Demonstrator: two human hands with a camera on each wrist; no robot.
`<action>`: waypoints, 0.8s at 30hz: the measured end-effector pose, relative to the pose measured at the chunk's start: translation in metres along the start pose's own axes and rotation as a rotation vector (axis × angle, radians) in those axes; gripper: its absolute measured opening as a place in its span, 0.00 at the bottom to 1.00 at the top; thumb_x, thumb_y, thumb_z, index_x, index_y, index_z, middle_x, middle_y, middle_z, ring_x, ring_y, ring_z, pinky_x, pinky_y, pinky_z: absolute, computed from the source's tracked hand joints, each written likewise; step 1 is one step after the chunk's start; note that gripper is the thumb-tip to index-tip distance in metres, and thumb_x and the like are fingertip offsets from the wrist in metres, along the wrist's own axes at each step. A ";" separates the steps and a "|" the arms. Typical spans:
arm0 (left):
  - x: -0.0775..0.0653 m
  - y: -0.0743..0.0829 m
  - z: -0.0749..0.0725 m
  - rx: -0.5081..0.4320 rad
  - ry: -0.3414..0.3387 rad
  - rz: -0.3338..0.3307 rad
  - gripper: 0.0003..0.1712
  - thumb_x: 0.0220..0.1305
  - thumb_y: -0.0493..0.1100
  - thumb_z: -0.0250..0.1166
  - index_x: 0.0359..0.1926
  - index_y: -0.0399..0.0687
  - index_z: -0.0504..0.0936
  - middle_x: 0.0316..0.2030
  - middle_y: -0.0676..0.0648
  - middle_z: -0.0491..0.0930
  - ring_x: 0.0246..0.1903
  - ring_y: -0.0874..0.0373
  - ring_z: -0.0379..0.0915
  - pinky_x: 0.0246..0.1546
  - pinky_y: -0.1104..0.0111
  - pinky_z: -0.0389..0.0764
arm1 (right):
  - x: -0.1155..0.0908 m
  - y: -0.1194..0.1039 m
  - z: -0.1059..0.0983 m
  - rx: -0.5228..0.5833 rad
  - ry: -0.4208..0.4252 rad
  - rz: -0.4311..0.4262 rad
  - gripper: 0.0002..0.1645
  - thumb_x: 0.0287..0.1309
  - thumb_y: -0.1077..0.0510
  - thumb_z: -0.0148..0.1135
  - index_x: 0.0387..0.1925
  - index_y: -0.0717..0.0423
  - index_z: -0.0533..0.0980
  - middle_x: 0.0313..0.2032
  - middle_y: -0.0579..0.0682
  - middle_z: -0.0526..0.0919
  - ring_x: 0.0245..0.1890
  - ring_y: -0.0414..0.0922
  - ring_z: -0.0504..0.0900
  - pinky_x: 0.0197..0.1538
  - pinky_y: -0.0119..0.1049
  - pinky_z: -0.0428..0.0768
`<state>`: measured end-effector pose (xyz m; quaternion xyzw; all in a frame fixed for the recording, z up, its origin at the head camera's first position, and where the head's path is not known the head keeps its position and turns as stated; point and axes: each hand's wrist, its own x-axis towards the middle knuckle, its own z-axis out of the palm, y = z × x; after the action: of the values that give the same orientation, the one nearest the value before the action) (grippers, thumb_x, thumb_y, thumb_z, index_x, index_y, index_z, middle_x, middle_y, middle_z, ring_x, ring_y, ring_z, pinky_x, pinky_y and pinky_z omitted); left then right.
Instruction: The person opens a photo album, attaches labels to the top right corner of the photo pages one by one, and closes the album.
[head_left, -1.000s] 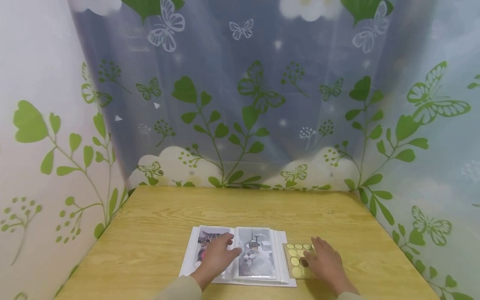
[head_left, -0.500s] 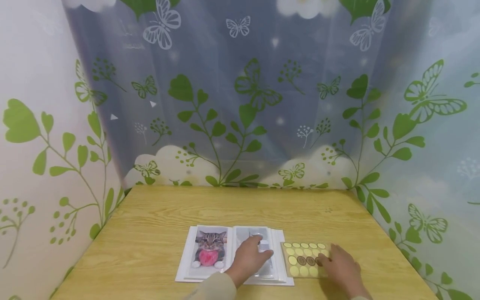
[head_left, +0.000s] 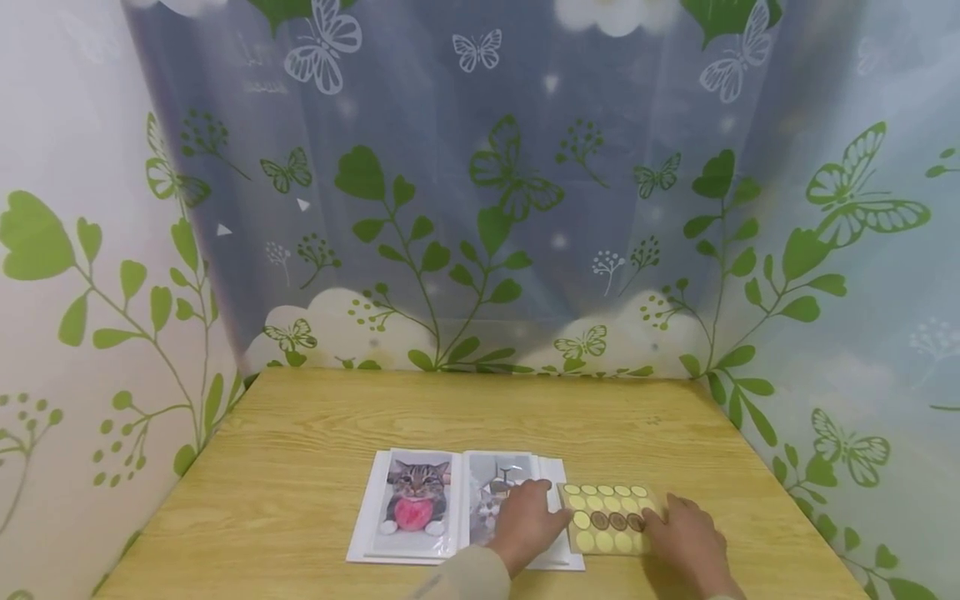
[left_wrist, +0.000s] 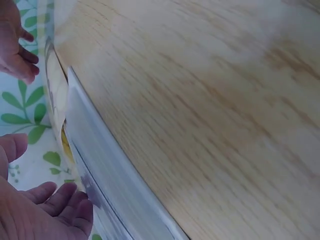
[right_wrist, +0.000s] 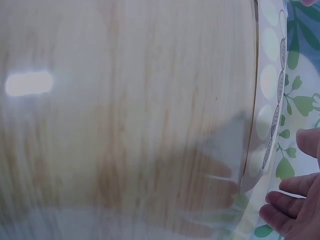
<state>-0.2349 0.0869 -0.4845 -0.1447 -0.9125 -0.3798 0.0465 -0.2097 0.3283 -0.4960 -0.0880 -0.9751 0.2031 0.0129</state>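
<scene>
A white photo album [head_left: 362, 533] lies spread flat, with a cat photo [head_left: 415, 500] on its left page. My left hand [head_left: 528, 523] is over the right page, its thumb out near the sticker sheet. In the left wrist view its fingers are loosely bent and hold nothing. The sheet [head_left: 611, 504] carries rows of round yellow stickers and several brown ones, and lies against the album's right side. My right hand [head_left: 690, 537] is at the sheet's right end, covering part of it. In the right wrist view its thumb and fingers [right_wrist: 287, 210] stand apart, with nothing between them.
The wooden table [head_left: 480, 408] extends behind and to both sides of the album. A curtain [head_left: 480, 275] printed with leaves and butterflies surrounds the table at the back and sides.
My left hand has moved right, from the cat photo across the right page to the album's right side. My right hand has shifted slightly right, uncovering more of the sticker sheet.
</scene>
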 end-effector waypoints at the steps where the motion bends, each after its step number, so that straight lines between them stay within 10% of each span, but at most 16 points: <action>1: 0.000 0.001 0.001 0.016 0.002 0.003 0.27 0.55 0.49 0.71 0.49 0.32 0.82 0.40 0.36 0.81 0.43 0.39 0.77 0.46 0.50 0.78 | 0.000 0.001 0.000 0.000 -0.001 0.000 0.42 0.69 0.44 0.49 0.62 0.81 0.62 0.61 0.80 0.64 0.59 0.79 0.63 0.53 0.75 0.66; 17: 0.003 0.008 0.017 0.132 0.013 -0.049 0.21 0.51 0.49 0.71 0.15 0.40 0.74 0.26 0.42 0.74 0.29 0.47 0.71 0.31 0.56 0.77 | -0.001 -0.001 0.003 -0.025 -0.026 0.037 0.36 0.67 0.45 0.50 0.56 0.77 0.71 0.60 0.80 0.64 0.59 0.78 0.62 0.56 0.79 0.58; 24: 0.005 0.010 0.017 0.199 -0.033 -0.075 0.19 0.51 0.48 0.69 0.17 0.38 0.76 0.27 0.41 0.73 0.30 0.46 0.70 0.32 0.56 0.77 | -0.002 0.000 0.006 -0.020 -0.072 0.070 0.32 0.69 0.46 0.47 0.54 0.72 0.74 0.62 0.81 0.62 0.61 0.78 0.59 0.58 0.81 0.52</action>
<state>-0.2363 0.1072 -0.4889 -0.1113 -0.9512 -0.2862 0.0316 -0.2081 0.3254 -0.5009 -0.1149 -0.9732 0.1969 -0.0302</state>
